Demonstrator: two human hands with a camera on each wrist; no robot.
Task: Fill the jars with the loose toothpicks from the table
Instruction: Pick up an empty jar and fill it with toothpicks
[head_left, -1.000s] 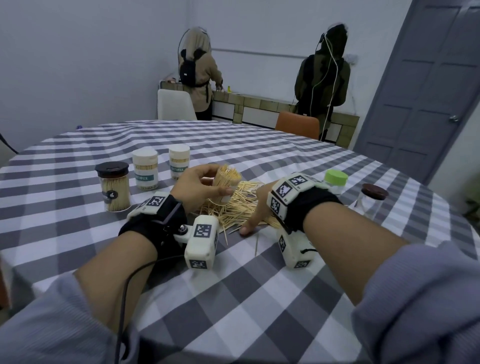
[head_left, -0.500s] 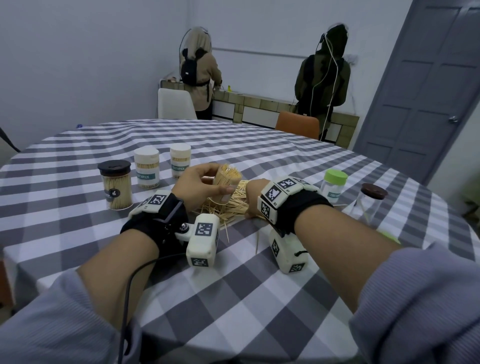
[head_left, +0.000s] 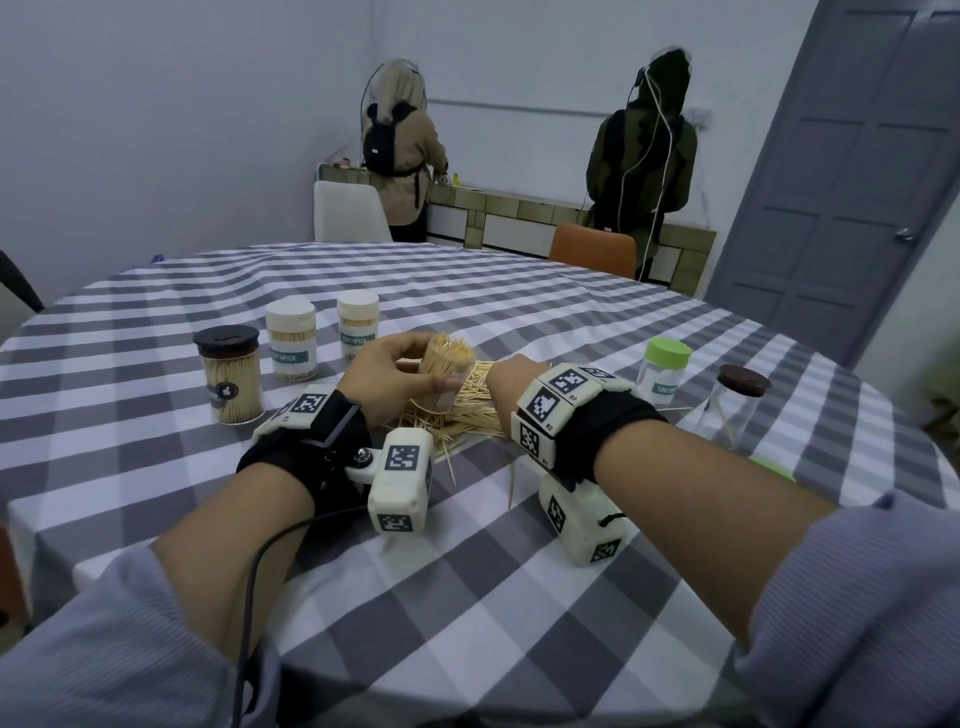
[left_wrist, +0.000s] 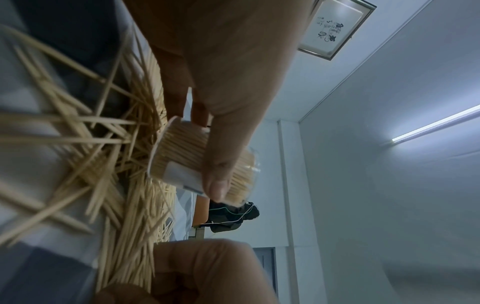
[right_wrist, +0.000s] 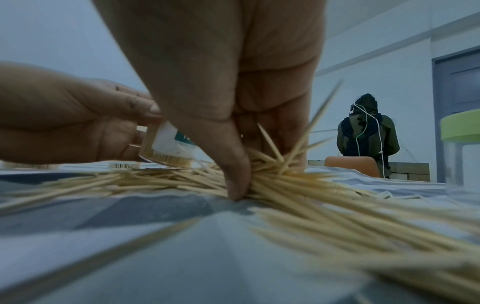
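My left hand (head_left: 389, 376) grips an open clear jar (head_left: 444, 374) packed with toothpicks, tilted, just above the loose toothpick pile (head_left: 472, 410) on the checked tablecloth. In the left wrist view the thumb lies across the jar (left_wrist: 182, 162). My right hand (head_left: 511, 382) is down in the pile; the right wrist view shows its thumb and fingers (right_wrist: 239, 181) pinching a bunch of toothpicks (right_wrist: 285, 179) against the cloth. A jar with a green lid (head_left: 665, 369) and a jar with a brown lid (head_left: 737, 402) stand to the right, nearly empty.
A black-lidded jar (head_left: 228, 374) and two white-lidded jars (head_left: 291, 338) full of toothpicks stand at the left. A few stray toothpicks (head_left: 511, 483) lie near my wrists. Two people (head_left: 644, 156) stand at a counter behind the table, beside two chairs (head_left: 592, 252).
My right hand slid left and forward into the pile and closed its fingers on a bunch of toothpicks. The left hand kept holding the tilted jar in place.
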